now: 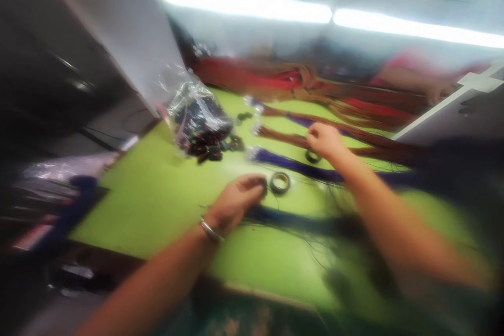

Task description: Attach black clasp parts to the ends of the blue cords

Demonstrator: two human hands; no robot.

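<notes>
My left hand point(236, 197), with a metal bangle on the wrist, is closed with a small black connector point(263, 185) at its fingertips. Just right of it a roll of black tape point(280, 183) lies flat on the green table. My right hand point(326, 139) reaches over a bundle of brown wires point(285, 137), its fingers curled together; what they pinch is hidden. Below that hand sits a second tape roll point(313, 156). A bundle of blue wires point(295, 165) runs across in front, and a darker wire bundle point(291, 219) lies nearer me.
A clear plastic bag point(200, 107) spills black connectors point(214, 149) at the table's back left. Red and brown wire bundles point(252, 76) line the far side. Another person's arm point(409, 76) shows at the back right, beside a white frame point(433, 107). The green table point(157, 194) has its edge at left.
</notes>
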